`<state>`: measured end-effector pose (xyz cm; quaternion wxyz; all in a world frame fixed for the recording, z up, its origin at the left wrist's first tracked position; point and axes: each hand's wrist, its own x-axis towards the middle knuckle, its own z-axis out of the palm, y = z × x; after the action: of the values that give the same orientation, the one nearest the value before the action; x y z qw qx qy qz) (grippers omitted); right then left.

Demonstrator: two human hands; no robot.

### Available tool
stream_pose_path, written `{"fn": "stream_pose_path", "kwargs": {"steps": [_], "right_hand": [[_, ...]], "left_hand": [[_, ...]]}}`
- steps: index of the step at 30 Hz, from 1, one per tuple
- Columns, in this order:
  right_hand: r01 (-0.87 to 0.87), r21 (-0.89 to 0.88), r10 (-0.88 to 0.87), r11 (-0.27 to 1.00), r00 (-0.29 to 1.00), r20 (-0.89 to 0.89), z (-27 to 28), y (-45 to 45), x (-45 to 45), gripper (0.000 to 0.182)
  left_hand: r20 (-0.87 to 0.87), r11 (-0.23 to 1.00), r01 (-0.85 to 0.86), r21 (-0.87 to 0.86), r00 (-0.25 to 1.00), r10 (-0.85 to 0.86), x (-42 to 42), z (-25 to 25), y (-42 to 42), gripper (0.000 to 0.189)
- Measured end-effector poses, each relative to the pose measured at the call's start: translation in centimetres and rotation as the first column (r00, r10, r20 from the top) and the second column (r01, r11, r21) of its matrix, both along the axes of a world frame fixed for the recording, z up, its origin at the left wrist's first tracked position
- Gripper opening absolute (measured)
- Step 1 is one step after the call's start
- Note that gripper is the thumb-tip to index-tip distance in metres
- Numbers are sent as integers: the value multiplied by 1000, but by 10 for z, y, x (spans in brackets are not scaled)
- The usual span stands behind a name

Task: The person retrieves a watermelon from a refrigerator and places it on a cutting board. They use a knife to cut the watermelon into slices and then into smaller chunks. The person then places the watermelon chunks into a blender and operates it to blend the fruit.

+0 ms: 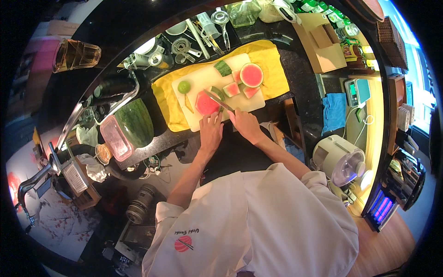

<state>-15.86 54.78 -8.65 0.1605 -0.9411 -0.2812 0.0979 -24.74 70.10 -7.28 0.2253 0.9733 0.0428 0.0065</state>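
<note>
My right hand [245,126] grips a kitchen knife [218,101], its blade lying across the edge of a partly peeled watermelon piece [205,105]. The fingers of my left hand [211,131] press against the near side of that piece and hold it. Under it lies a white cutting board [200,80] on a yellow cloth [162,100]. To the right on the board are a round watermelon end with red flesh up [251,75], several small wedges [231,89] and a green rind piece [222,68]. A lime [184,87] sits at the board's left.
Left of the board stand a large cut watermelon [134,123] and a pinkish plastic tray [116,137]. Behind it are bar tools [181,46] and a can [157,59]. At right are a cardboard box [320,43], blue cloth [334,111], kitchen scale [358,92] and white appliance [337,159].
</note>
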Motion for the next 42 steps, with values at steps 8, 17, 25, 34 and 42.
{"fn": "stream_pose_path", "kwargs": {"steps": [8,17,25,34,42], "right_hand": [[27,-56,-27,998,1000,1,-2,-1,-4,42],[9,-70,-10,997,1000,-11,-17,-2,-1,45],[3,47,0,999,997,-81,-44,2,16,46],[150,370,3,917,924,-381,-56,-40,25,52],[353,68,-127,933,500,-857,-4,-62,11,57]], "left_hand": [[-158,986,54,156,987,-30,1,13,-14,64],[-183,986,81,146,982,-53,-11,2,-17,68],[-164,985,74,154,985,-49,-11,-4,-18,65],[-190,971,114,211,979,-74,-22,-12,-20,67],[-175,986,149,78,975,-133,-29,0,-12,59]]}}
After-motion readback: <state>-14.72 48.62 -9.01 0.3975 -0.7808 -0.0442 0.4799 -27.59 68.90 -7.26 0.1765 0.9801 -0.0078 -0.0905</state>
